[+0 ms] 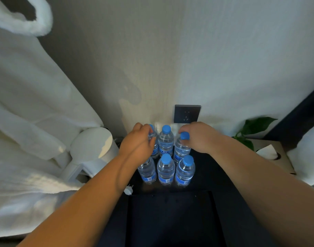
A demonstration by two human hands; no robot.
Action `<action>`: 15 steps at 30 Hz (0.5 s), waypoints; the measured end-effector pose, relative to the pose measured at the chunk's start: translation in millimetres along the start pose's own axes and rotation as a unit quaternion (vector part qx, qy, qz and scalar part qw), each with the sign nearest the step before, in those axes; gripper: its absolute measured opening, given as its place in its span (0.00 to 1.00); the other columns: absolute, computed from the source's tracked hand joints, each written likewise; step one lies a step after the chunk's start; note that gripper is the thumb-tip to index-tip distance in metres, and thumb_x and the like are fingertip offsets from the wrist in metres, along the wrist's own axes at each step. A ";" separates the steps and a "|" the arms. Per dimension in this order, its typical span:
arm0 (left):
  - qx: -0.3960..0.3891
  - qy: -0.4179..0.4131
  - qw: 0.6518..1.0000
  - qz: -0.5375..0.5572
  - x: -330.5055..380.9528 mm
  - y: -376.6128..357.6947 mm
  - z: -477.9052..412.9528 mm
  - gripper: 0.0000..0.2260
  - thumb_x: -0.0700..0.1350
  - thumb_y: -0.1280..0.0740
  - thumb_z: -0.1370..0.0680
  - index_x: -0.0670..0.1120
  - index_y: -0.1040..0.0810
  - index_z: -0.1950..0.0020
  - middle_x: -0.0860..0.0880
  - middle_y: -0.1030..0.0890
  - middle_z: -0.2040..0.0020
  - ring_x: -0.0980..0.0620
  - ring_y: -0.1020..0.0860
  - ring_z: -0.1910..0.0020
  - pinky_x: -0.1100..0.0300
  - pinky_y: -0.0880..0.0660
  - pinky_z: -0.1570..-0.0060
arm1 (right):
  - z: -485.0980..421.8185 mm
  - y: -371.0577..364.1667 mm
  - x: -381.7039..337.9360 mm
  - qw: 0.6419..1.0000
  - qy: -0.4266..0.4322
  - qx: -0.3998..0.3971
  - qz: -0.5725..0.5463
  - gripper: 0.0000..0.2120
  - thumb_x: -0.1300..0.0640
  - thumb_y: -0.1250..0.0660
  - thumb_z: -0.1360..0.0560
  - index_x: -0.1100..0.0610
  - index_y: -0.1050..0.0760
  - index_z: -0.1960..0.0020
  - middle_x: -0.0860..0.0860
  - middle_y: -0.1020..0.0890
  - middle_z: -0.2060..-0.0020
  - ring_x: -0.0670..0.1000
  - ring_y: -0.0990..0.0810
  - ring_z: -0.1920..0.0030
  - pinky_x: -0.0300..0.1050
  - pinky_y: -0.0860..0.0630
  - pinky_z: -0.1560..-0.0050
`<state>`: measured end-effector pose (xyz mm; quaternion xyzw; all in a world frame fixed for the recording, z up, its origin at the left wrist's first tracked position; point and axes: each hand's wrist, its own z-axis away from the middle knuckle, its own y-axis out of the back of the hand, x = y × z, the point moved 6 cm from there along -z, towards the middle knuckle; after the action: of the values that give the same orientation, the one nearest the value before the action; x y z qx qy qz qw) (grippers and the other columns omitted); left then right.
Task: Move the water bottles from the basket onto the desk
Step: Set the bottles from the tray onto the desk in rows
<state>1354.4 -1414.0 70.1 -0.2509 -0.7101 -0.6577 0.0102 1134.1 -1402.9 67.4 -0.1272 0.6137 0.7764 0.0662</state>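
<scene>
Several clear water bottles with blue caps and blue labels stand in two rows on the dark desk against the wall. My left hand is wrapped around the neck of the back left bottle. My right hand grips the back right bottle just below its cap. Between them stands the back middle bottle, untouched. The front row holds three bottles: the left one, partly hidden by my left wrist, the middle one and the right one. No basket can be made out for certain.
A white electric kettle stands left of the bottles, beside a white hanging bathrobe. A dark wall socket sits just behind the bottles. A green plant and a tissue box are at the right. A white plug lies by the desk's front.
</scene>
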 end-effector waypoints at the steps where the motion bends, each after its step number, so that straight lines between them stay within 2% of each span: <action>1: 0.004 -0.002 1.000 -0.001 3.7 0.6 -1.3 0.08 0.50 0.35 0.18 0.49 0.24 0.42 0.49 0.26 0.47 0.47 0.22 0.58 0.55 0.27 0.64 | -0.4 1.7 -0.3 1.000 0.004 -0.002 0.009 0.18 0.47 0.31 0.20 0.46 0.24 0.30 0.52 0.20 0.39 0.55 0.22 0.41 0.49 0.24 0.45; 4: -0.013 -0.001 1.000 -0.016 8.2 -6.2 -4.9 0.07 0.50 0.39 0.17 0.50 0.26 0.52 0.51 0.25 0.57 0.48 0.24 0.61 0.53 0.26 0.63 | -2.0 2.6 -1.1 1.000 0.005 0.005 0.019 0.15 0.51 0.32 0.18 0.48 0.23 0.33 0.53 0.18 0.42 0.55 0.21 0.45 0.51 0.22 0.47; 8: -0.022 -0.019 1.000 0.006 6.2 -16.9 0.2 0.15 0.48 0.41 0.17 0.52 0.35 0.64 0.52 0.31 0.68 0.49 0.31 0.67 0.56 0.37 0.67 | -5.7 0.8 0.9 0.999 -0.016 0.030 -0.005 0.09 0.50 0.31 0.19 0.51 0.21 0.41 0.51 0.19 0.49 0.52 0.23 0.52 0.48 0.24 0.53; 10: -0.042 -0.013 0.999 0.019 1.9 -21.2 0.4 0.17 0.48 0.41 0.18 0.52 0.38 0.66 0.52 0.31 0.70 0.51 0.32 0.70 0.57 0.39 0.68 | -7.6 -0.5 1.2 0.999 -0.018 0.037 -0.013 0.09 0.48 0.31 0.19 0.52 0.22 0.44 0.50 0.20 0.52 0.53 0.22 0.53 0.49 0.24 0.53; 15: -0.077 0.040 0.996 0.025 -11.7 -27.3 -5.1 0.17 0.52 0.43 0.17 0.50 0.31 0.65 0.51 0.26 0.69 0.53 0.29 0.70 0.58 0.36 0.71 | -14.0 -1.9 6.8 0.998 -0.049 0.049 -0.005 0.12 0.44 0.31 0.19 0.52 0.27 0.53 0.46 0.26 0.61 0.52 0.22 0.55 0.46 0.29 0.58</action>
<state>1353.0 -1423.0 41.4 -0.2421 -0.6502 -0.7193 0.0359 1129.7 -1416.4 60.8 -0.0882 0.6463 0.7505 0.1062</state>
